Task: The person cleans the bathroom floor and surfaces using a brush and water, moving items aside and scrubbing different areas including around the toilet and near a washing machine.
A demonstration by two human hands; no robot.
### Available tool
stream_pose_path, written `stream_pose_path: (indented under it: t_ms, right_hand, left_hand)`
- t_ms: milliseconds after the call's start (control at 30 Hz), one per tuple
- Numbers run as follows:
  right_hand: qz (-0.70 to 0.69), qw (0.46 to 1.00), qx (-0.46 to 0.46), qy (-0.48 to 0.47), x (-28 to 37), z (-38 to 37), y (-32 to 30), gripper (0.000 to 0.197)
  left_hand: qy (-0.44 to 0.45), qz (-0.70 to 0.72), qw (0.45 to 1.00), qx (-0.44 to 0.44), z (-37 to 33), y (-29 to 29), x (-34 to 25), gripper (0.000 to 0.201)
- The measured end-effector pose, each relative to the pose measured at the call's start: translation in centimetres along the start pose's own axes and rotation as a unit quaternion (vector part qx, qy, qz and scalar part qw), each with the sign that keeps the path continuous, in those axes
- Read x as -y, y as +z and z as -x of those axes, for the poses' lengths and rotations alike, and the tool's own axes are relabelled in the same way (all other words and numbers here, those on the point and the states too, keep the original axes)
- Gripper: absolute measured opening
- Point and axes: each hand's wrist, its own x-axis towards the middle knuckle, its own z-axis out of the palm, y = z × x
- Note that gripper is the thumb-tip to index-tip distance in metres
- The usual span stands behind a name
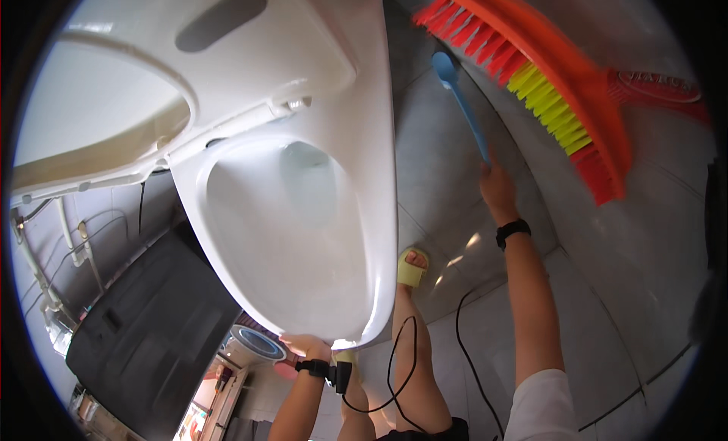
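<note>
A white toilet (383, 175) fills the middle, its lid and seat (186, 92) tipped back to the far left and a little water showing in the bowl. My right hand (498, 192), out to the right of the toilet, is closed round the lower end of a long-handled blue brush (468, 111). The brush's rounded head points away, over the grey floor. At the toilet's near end, my left hand (307, 345) lies against the outside of the rim, with fingers partly hidden but seemingly stretched out. It holds nothing that I can see.
A large orange broom head (561, 69) with red and yellow bristles looms at the upper right. Pipes (83, 244) and a dark panel (152, 335) stand left. A black cable (460, 320) trails from my left wrist area and across the tiles by my slippered feet (412, 266).
</note>
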Motion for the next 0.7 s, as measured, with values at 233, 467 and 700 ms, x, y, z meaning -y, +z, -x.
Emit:
stream_pose_path:
  t_ms: [233,467,700]
  right_hand:
    - [0.050,0.998,-0.041,-0.021,6.8,-7.9,-1.1,0.035]
    - [0.056,0.996,0.040,-0.059,1.6,6.2,-0.5,0.041]
    - [0.097,0.985,0.145,0.014,4.5,18.4,0.6,0.041]
  left_hand:
    - [-0.010,-0.004,1.000,-0.025,5.2,3.5,-0.9,0.053]
    - [0.062,-0.052,0.996,-0.032,-2.8,0.1,1.6,0.051]
    - [0.231,-0.087,0.960,-0.130,-3.1,0.4,4.9,0.051]
